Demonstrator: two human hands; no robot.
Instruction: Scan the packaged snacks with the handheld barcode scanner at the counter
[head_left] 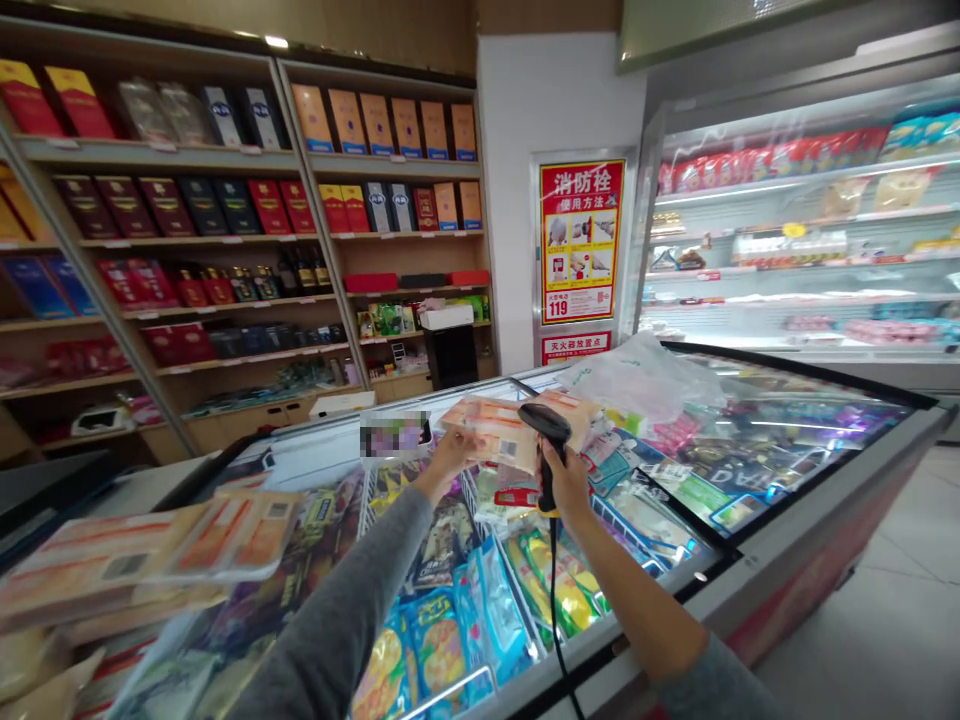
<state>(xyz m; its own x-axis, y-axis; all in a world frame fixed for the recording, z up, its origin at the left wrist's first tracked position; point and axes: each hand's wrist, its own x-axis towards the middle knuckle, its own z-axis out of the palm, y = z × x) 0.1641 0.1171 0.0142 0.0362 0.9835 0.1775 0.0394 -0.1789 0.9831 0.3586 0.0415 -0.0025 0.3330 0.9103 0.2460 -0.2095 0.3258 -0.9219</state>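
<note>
My right hand (568, 485) is wrapped round the handle of a black barcode scanner (546, 425), its cable (555, 600) hanging down toward me. My left hand (452, 457) pinches the left edge of a flat, clear-wrapped package (499, 436) with orange stripes and a barcode. The scanner's head is close to the package's right side and partly covers it. Both hands are above a chest freezer's glass top. Behind the held package lies another similar orange-printed package (570, 408), partly hidden.
Stacked similar packages (120, 555) sit at the left on the freezer. A crumpled plastic bag (649, 375) lies on its far right. Frozen goods (435, 635) show through the glass. Shelves of boxes (217, 205) stand behind left; a lit refrigerated display (802, 230) stands at right.
</note>
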